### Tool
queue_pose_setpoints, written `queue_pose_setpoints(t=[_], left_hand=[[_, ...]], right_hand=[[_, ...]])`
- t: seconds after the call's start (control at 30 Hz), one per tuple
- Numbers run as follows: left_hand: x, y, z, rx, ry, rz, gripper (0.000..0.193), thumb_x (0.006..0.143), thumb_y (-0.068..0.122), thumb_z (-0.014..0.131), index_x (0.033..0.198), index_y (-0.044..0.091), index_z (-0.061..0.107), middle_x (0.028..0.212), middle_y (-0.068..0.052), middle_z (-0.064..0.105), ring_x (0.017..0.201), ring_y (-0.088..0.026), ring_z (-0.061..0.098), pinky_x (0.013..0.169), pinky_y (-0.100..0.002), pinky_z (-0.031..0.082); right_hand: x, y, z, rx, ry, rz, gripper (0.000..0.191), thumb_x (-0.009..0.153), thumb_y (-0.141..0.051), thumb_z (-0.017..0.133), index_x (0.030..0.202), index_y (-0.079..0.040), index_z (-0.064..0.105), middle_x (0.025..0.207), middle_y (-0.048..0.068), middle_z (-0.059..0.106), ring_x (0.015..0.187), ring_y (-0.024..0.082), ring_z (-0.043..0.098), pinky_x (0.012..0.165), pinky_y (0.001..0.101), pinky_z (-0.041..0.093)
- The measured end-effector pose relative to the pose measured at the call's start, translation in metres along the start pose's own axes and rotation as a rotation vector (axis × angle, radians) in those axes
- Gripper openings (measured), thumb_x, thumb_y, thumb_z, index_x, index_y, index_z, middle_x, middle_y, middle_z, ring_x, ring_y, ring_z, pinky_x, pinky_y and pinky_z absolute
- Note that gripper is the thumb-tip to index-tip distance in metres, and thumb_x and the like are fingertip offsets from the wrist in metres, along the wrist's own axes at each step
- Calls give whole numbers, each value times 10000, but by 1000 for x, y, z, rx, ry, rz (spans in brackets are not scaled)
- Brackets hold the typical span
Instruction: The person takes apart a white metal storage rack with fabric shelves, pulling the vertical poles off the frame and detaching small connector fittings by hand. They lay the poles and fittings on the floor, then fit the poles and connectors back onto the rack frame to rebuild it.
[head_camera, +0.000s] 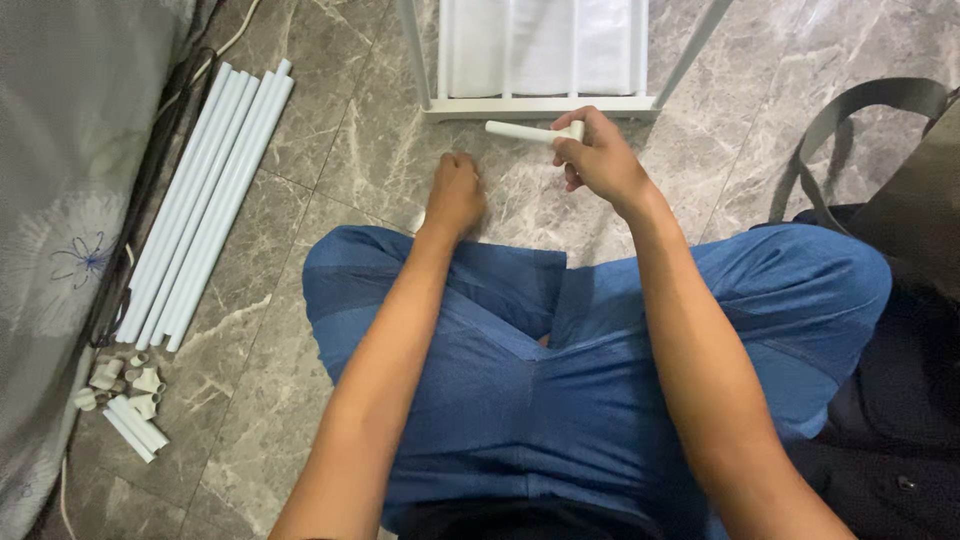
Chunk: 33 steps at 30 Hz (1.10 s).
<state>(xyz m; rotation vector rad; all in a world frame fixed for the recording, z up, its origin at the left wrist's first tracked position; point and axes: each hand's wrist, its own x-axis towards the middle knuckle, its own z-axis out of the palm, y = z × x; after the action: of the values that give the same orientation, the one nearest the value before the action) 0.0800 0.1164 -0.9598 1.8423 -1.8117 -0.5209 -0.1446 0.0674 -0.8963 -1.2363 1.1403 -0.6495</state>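
The right hand is closed around one short white plastic tube, gripping it at its right end with thumb and curled fingers so that the free length sticks out level to the left, held in the air just in front of the lower bar of a white tube-frame rack with a white fabric panel stretched inside it. The left hand is curled into a loose fist, knuckles down toward the grey marble-patterned tile floor; whether it holds anything cannot be told, since the fingers hide the palm. Both forearms reach out over the person's knees in blue trousers. Well apart on the left, about seven long white plastic tubes lie side by side in one bundle on the floor, and near their lower end sits a small cluster of roughly six white plastic corner connectors with two or three short white tube pieces just beside them. A grey floral-print cloth borders the far left, and a dark bag with a grey strap lies at the right.
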Motion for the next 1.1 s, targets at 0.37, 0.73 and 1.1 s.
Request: queue_pose_setpoints(t=[0.37,0.73,1.1], left_hand=[[10,9,-10,-103,193,-58,427,844,-18,626,1268,-9,575,1227,-265,565,1155,-454,544,1005,-501,448],[-11,43,-16,11,171,474,346,910,62,666,1251,40,606,1126,-181,654,1042,-395,599,913,-501,478],[-29,54,22,362,81,410,97,916,173,635,946,92,590,787,-86,657,681,-299,696,531,-448,530]], right_hand=[[-3,-5,-1,29,-21,57,305,994,-146,623,1276,-62,539,914,75,675,679,116,617,603,300,572],[-13,-15,8,171,-253,148,216,1005,-167,569,1198,-72,577,818,33,629,699,125,625,653,318,589],[-14,-5,26,53,-71,450,589,1077,-597,437,782,-105,566,546,-6,384,423,144,335,412,340,287]])
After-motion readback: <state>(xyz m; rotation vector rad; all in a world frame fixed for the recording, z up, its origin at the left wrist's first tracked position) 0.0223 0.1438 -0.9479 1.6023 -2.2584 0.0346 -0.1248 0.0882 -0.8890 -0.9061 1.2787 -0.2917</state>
